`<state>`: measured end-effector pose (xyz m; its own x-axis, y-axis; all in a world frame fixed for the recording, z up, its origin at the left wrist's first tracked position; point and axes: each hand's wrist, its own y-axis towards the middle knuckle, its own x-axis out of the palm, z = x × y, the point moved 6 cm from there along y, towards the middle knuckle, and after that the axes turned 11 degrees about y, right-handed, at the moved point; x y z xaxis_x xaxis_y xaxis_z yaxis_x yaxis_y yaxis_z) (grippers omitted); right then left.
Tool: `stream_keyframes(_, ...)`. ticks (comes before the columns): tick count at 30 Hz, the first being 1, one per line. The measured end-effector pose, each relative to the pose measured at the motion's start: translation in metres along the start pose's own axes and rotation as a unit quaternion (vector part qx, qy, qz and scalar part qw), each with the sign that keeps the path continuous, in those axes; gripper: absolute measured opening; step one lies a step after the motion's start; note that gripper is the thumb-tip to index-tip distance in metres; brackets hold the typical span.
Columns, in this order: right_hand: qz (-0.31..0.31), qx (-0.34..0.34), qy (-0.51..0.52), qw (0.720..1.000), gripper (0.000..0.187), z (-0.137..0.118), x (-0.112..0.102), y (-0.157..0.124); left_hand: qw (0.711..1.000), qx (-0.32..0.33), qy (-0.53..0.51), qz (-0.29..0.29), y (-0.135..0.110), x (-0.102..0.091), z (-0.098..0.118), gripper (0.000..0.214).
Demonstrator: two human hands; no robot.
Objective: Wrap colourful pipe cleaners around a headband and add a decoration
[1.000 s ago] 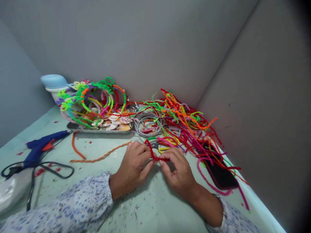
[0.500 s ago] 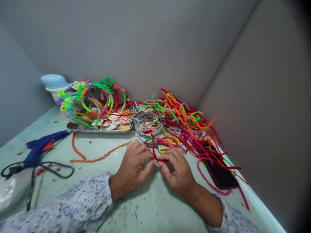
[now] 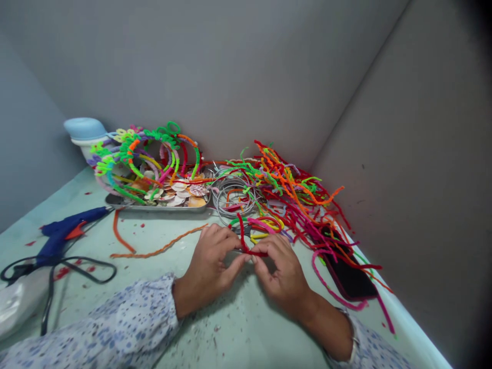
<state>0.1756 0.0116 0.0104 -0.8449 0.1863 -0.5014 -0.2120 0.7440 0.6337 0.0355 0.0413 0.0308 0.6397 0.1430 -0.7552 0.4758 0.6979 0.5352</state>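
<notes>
A red pipe cleaner is pinched between both hands over the table, one end standing up and the other running to the right. My left hand grips it near the bend with thumb and forefinger. Close beside, my right hand pinches the same piece, and the two thumb tips almost meet. Just beyond the fingers lie scissors with red and yellow handles, partly hidden, and a coil of silver wire.
A tray of shells stands at the back left with colourful pipe-cleaner hoops on it. A blue glue gun and its cord lie left. Heaped pipe cleaners spread right, partly over a phone. A bottle leans behind.
The upright end of the red pipe cleaner has tilted slightly left and dropped a little. Both hands stay nearly in place, with small finger movements.
</notes>
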Motion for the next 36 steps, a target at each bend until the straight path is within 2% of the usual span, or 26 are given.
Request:
stream_keyframes(11,-0.009,-0.001,-0.006,1.000,0.011,0.0000,0.0009,0.0017,1.000,-0.008,-0.005,-0.004,0.0009,-0.0014,0.0008,0.008)
stream_keyframes(24,-0.027,-0.029,-0.033,0.999,0.009,-0.0043,0.0039,0.0021,0.995,-0.058,-0.026,-0.081,0.0043,0.0034,-0.0029,0.017)
stream_keyframes(36,-0.021,-0.009,-0.021,1.000,0.010,-0.0019,0.0019,0.0027,0.997,-0.054,-0.018,-0.059,0.0028,0.0041,-0.0028,0.017)
